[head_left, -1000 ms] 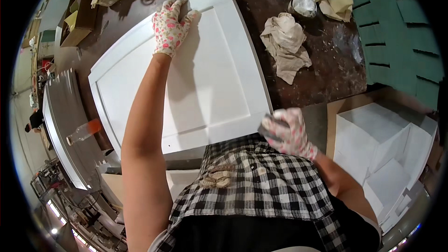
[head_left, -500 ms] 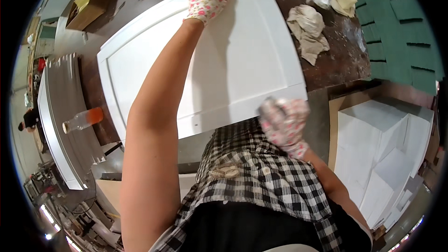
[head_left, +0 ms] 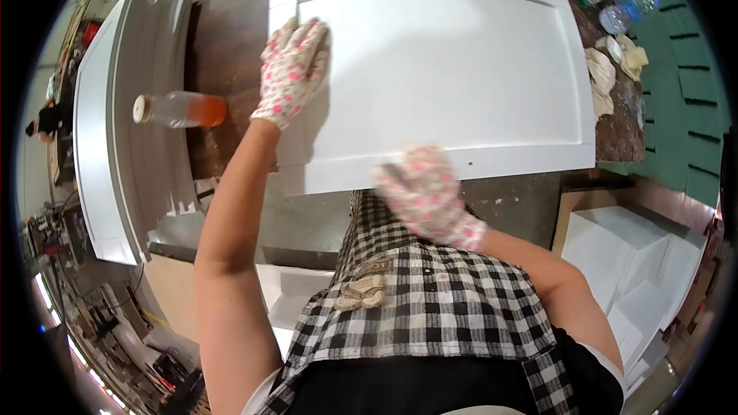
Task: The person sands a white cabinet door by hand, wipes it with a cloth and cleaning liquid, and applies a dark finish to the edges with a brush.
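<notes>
A white cabinet door panel [head_left: 446, 69] with a raised frame lies flat in front of me, its near edge reaching past the table. My left hand [head_left: 292, 73], in a white glove with pink spots, rests on the frame's left side. Its fingers are stretched out and point away from me. My right hand [head_left: 430, 196], gloved alike, is at the panel's near edge, just left of a small dark hole in the frame. Motion smears its fingers, so I cannot make out whether it holds anything.
Left of the panel, a clear bottle [head_left: 184, 110] with orange liquid lies beside a stack of white panels [head_left: 115, 131]. Crumpled cloths [head_left: 601, 81] and a plastic bottle [head_left: 626, 15] are at the right. White cabinet boxes [head_left: 630, 253] stand low on the right.
My left hand has gone from the panel's far edge to its left side. My right hand has shifted left along the near edge. The whole view has turned, so the panel appears straighter.
</notes>
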The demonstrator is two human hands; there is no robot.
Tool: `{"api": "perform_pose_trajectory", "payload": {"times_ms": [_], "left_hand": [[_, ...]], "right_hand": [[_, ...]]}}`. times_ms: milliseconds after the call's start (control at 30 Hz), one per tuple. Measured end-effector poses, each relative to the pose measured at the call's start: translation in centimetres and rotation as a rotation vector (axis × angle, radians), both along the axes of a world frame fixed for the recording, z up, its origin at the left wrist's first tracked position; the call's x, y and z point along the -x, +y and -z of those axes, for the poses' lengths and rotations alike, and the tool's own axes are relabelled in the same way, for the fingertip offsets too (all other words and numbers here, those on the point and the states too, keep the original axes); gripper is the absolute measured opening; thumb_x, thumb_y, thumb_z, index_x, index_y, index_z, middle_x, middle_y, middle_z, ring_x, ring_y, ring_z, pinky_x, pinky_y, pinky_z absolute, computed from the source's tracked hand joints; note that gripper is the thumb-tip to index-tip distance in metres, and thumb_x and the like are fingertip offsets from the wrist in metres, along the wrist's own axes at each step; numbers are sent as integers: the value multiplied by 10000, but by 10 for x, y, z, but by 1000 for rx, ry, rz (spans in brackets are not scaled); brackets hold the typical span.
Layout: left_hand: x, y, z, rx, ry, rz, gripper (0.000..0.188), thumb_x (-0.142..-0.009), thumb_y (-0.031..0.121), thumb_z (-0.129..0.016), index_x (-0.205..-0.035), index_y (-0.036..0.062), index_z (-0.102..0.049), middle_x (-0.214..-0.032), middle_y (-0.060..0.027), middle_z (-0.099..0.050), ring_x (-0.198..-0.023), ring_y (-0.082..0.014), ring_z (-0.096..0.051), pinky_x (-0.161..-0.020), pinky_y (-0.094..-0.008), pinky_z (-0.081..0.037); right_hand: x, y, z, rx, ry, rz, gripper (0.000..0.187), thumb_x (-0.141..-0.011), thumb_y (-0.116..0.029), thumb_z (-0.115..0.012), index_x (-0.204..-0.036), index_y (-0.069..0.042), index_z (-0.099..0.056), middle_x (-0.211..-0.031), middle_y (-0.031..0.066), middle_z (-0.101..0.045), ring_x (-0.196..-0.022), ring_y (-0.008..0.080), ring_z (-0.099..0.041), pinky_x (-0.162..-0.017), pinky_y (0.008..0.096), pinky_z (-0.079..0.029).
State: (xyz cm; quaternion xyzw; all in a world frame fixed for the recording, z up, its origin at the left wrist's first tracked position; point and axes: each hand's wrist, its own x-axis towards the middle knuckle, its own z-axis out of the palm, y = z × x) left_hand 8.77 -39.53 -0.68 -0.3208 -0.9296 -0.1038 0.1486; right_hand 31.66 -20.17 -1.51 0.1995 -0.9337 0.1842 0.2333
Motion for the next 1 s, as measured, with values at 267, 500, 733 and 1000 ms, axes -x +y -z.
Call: {"api": "perform_pose_trajectory", "payload": {"times_ms": [267,500,733,1000], "left_hand": [[3,-4,0,21,-37,2,526,-821,-19,-507,-1315,161,-515,-1405,-44,-465,-1334,-330,-366,-1093,-459,-290],[5,-9,-3,16,-51,-14,448,-852,17,-528,-1286,128,-547,-1401,-80,-474,-1343,-337,-360,-1094,-485,-279],[-32,23,-12,-242,-170,129,616,-819,319,-662,-1356,91,-468,-1391,-112,-475,-1355,-317,-347,-1103,-463,-283],[-177,74,0,-390,-1137,153,654,-914,390,-487,-1464,106,-277,-1529,-132,-247,-1438,-270,-166,-1187,-430,-113]], "right_hand": [[49,-122,-10,43,-184,-533,415,-847,-154,-527,-1262,-145,-543,-1240,117,-527,-1213,320,-480,-1081,525,-332],[-42,111,3,-292,-67,391,410,-771,-217,-626,-1173,-160,-571,-1170,55,-543,-1140,259,-493,-1041,457,-371],[-58,284,1,5,119,1120,413,-915,-271,-592,-1257,-41,-567,-1209,193,-575,-1129,342,-525,-954,425,-430],[107,-27,-107,-32,-270,-517,374,-764,-228,-660,-1122,-121,-636,-1203,133,-574,-1136,290,-525,-972,426,-417]]}}
